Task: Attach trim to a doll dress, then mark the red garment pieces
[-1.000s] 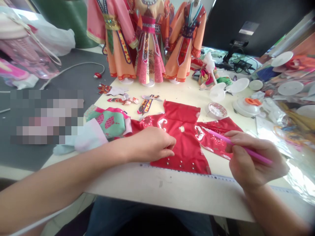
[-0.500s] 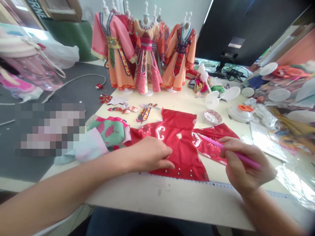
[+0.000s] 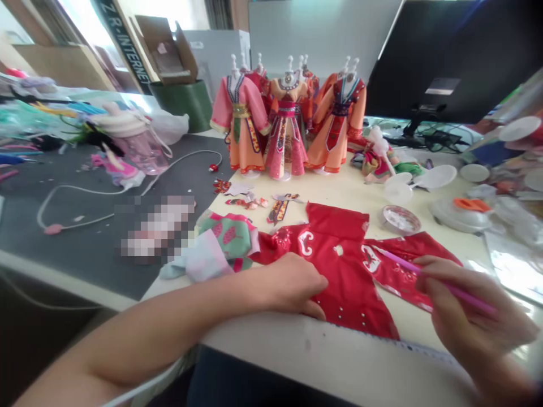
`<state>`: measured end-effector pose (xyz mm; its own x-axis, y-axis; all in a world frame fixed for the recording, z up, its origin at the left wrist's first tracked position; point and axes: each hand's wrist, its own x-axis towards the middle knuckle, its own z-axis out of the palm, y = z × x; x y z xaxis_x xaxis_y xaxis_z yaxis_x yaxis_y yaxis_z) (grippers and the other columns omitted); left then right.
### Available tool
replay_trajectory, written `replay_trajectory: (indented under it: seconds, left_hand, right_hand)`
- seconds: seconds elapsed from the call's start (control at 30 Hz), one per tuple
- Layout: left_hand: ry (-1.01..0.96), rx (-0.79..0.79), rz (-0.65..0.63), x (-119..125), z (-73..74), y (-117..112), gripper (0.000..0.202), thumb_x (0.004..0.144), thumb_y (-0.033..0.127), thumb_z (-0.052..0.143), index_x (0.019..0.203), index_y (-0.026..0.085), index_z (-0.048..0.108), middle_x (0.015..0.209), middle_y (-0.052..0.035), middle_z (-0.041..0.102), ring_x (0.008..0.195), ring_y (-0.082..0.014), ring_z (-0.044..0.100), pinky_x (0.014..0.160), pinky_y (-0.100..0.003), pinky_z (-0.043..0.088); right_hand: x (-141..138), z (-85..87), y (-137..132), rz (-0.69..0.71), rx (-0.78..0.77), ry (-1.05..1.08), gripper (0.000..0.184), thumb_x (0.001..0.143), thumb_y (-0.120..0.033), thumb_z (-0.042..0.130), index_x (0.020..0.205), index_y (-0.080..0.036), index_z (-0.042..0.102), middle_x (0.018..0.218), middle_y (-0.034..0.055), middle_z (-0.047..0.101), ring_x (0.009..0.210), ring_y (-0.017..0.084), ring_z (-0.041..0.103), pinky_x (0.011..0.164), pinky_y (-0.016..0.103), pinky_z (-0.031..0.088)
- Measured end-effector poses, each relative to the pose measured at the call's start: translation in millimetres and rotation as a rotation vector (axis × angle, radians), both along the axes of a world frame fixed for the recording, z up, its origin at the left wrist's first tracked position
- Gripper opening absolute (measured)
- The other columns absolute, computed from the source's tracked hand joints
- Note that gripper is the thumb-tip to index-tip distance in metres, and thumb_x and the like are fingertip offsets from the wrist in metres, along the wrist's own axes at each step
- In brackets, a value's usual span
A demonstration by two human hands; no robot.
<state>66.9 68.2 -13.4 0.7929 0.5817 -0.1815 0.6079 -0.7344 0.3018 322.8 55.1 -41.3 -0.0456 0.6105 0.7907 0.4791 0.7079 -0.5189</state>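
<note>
A small red satin garment [image 3: 343,271] lies spread flat, with white scroll-shaped patches, embroidered flowers and small shiny studs near its hem. My left hand [image 3: 297,285] rests on its lower left part, fingers bent and thumb apart, holding nothing. Between the fingers and thumb of my right hand [image 3: 470,305] is a slim pink pen [image 3: 403,263] with a pale tip. That tip is at the right scroll patch [image 3: 370,258], on or just above it; I cannot tell which. A round dish [image 3: 401,219] of tiny pale bits stands behind the right sleeve.
Several doll dresses on stands [image 3: 286,135] line the back. Green printed cloth [image 3: 229,233] lies left of the garment, with trim scraps [image 3: 278,209] behind it. A measuring tape [image 3: 424,349] runs along the front. A monitor [image 3: 441,62] stands back right, a pink bottle [image 3: 142,144] left.
My view has swung left and up, so everything sits farther right and lower. My left hand stays on the garment; the pen tip remains by the right scroll patch.
</note>
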Motion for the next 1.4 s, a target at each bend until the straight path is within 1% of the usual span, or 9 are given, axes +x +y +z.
replay_trajectory:
  seconds: [0.17,0.5,0.6,0.73,0.93,1.07,1.13,1.23,1.4]
  left_hand:
    - [0.026,-0.003,0.0,-0.4,-1.6,1.6,0.041,0.081,0.054,0.058,0.068,0.016,0.053,0.06,-0.0005,0.056,0.055,-0.0145,0.053,0.044,-0.025,0.023]
    - [0.01,-0.023,0.011,-1.4,-5.7,5.6,0.038,0.084,0.05,0.056,0.066,0.017,0.051,0.06,0.0001,0.057,0.053,-0.0135,0.051,0.044,-0.025,0.022]
    - [0.001,-0.02,0.021,-1.4,-6.6,6.2,0.03,0.083,0.041,0.061,0.068,0.016,0.053,0.063,-0.0001,0.058,0.056,-0.0134,0.051,0.045,-0.024,0.022]
    - [-0.016,-0.038,0.057,-3.0,-5.5,7.8,0.032,0.085,0.041,0.058,0.066,0.016,0.053,0.058,0.0016,0.055,0.053,-0.0122,0.049,0.046,-0.024,0.024]
    - [-0.109,0.138,0.082,-3.4,-5.3,7.1,0.019,0.086,0.03,0.057,0.075,0.015,0.057,0.073,-0.0013,0.06,0.065,-0.0152,0.055,0.056,-0.026,0.038]
    - [-0.228,0.322,0.068,-3.7,-10.2,8.4,0.016,0.089,0.028,0.052,0.089,0.014,0.059,0.091,-0.0077,0.063,0.085,-0.0206,0.058,0.079,-0.036,0.046]
    - [-0.257,0.375,0.068,-4.7,-14.1,10.7,0.024,0.089,0.032,0.053,0.102,0.013,0.058,0.105,-0.0111,0.062,0.103,-0.0249,0.056,0.095,-0.044,0.04]
    - [-0.199,0.421,0.095,-6.2,-19.7,14.4,0.048,0.085,0.04,0.059,0.122,0.012,0.05,0.126,-0.0152,0.055,0.124,-0.0321,0.044,0.106,-0.053,0.027]
    - [-0.078,0.408,0.175,-7.7,-23.3,17.3,0.068,0.082,0.053,0.056,0.134,0.012,0.04,0.132,-0.0163,0.052,0.128,-0.0346,0.041,0.108,-0.056,0.021]
  right_hand:
    - [-7.3,11.2,-5.4,-0.068,-0.163,0.011,0.019,0.074,-0.012,0.066,0.086,-0.027,0.069,0.082,0.0035,0.064,0.077,0.026,0.064,0.073,0.042,0.051]
    - [-2.4,9.2,-2.8,-0.054,-0.14,0.01,0.023,0.073,-0.009,0.066,0.088,-0.026,0.069,0.08,0.0033,0.064,0.077,0.025,0.064,0.073,0.042,0.052]
    - [-0.8,4.3,0.8,-0.037,-0.05,0.026,0.025,0.071,-0.007,0.067,0.091,-0.023,0.069,0.076,0.0029,0.065,0.075,0.025,0.065,0.067,0.041,0.052]
    - [4.2,-0.2,8.2,0.017,0.006,0.003,0.024,0.072,-0.007,0.065,0.092,-0.021,0.068,0.071,0.0004,0.064,0.075,0.023,0.065,0.067,0.04,0.053]
    - [7.9,1.4,11.2,-0.033,-0.002,-0.003,0.02,0.075,-0.01,0.063,0.091,-0.022,0.066,0.072,-0.0013,0.063,0.075,0.021,0.066,0.068,0.039,0.055]
    - [8.3,5.2,15.9,-0.02,0.073,-0.039,0.033,0.078,-0.006,0.057,0.106,-0.022,0.065,0.07,-0.0019,0.063,0.065,0.017,0.064,0.06,0.035,0.055]
    - [7.1,6.4,18.4,0.022,0.065,-0.096,0.042,0.08,-0.003,0.052,0.117,-0.022,0.06,0.076,0.0,0.067,0.07,0.018,0.065,0.063,0.036,0.055]
    - [2.1,5.9,19.8,0.087,0.015,-0.314,0.046,0.081,-0.004,0.049,0.124,-0.02,0.054,0.094,0.0046,0.07,0.089,0.022,0.066,0.084,0.047,0.051]
    - [-8.6,-0.9,16.4,0.109,-0.022,-0.723,0.045,0.083,-0.01,0.049,0.128,-0.014,0.047,0.117,0.0095,0.065,0.117,0.027,0.052,0.105,0.055,0.029]
